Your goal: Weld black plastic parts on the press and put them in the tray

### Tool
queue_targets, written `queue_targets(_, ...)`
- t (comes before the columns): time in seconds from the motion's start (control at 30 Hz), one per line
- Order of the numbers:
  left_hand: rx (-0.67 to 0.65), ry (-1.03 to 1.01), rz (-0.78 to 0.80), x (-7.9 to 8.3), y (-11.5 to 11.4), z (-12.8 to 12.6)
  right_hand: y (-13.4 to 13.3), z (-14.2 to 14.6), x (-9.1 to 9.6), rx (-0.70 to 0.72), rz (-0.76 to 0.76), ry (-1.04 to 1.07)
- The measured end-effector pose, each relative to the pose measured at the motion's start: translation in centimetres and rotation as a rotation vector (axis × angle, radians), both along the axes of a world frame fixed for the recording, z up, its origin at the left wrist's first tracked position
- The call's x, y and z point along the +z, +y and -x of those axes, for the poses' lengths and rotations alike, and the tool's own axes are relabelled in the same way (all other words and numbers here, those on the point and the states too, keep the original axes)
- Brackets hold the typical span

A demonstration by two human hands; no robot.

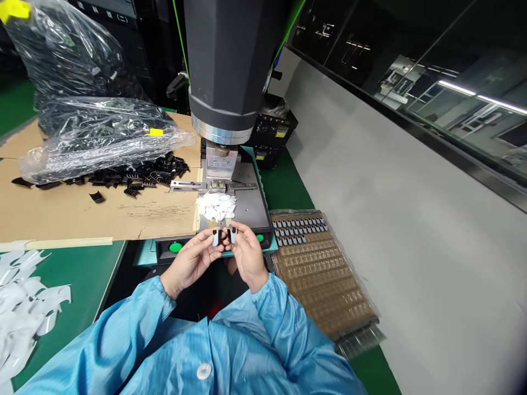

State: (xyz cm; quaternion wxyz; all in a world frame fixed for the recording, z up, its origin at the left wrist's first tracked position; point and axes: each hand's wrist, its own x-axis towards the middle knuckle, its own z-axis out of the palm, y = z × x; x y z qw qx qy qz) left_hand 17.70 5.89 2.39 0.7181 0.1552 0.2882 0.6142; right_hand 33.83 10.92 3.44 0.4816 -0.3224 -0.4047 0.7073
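Observation:
My left hand [193, 262] and my right hand [246, 255] meet in front of the machine base, both closed in a pinch. The left fingers grip a small black part with a white end [215, 237]. The right fingers grip a like black part with a white end [233, 235]. The two parts sit side by side, nearly touching. Just beyond them a small heap of white pieces [217, 206] lies on the grey machine plate [251, 206]. Blue sleeves cover both arms.
A large dark press head [224, 71] hangs over the plate. Two green buttons [175, 247] flank the hands. Loose black parts [140, 175] and plastic bags [94, 131] lie on cardboard at left. A stacked tray [325, 274] with several parts sits right. White scraps [20, 307] lie lower left.

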Motion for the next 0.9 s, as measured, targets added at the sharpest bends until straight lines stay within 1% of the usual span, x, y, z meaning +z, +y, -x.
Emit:
queue_targets(0.13, -0.033, -0.039, -0.004, -0.1, -0.2, -0.1, -0.2, 0.1, 0.0, 0.024, 0.031, 0.05)
queue_targets(0.37, -0.041, -0.047, -0.008, -0.2, -0.2, -0.2, -0.3, 0.1, -0.2, 0.027, 0.045, 0.045)
queue_targets(0.6, -0.039, -0.042, 0.008, -0.2, -0.2, -0.1, -0.4, 0.0, 0.1, 0.035, 0.045, 0.028)
queue_targets(0.7, -0.033, -0.035, 0.022, -0.3, -0.2, -0.1, -0.5, 0.0, -0.1, 0.038, 0.032, 0.0)
queue_targets(0.8, -0.037, -0.005, 0.03, -0.5, -0.2, -0.1, -0.5, -0.3, -0.8, 0.031, 0.008, -0.053)
queue_targets(0.87, -0.042, 0.037, 0.026, -0.6, -0.2, -0.2, -0.5, -0.6, -1.4, 0.032, -0.041, -0.129)
queue_targets(0.9, -0.044, 0.064, 0.024, -0.6, -0.3, -0.2, -0.6, -0.8, -1.6, 0.031, -0.089, -0.194)
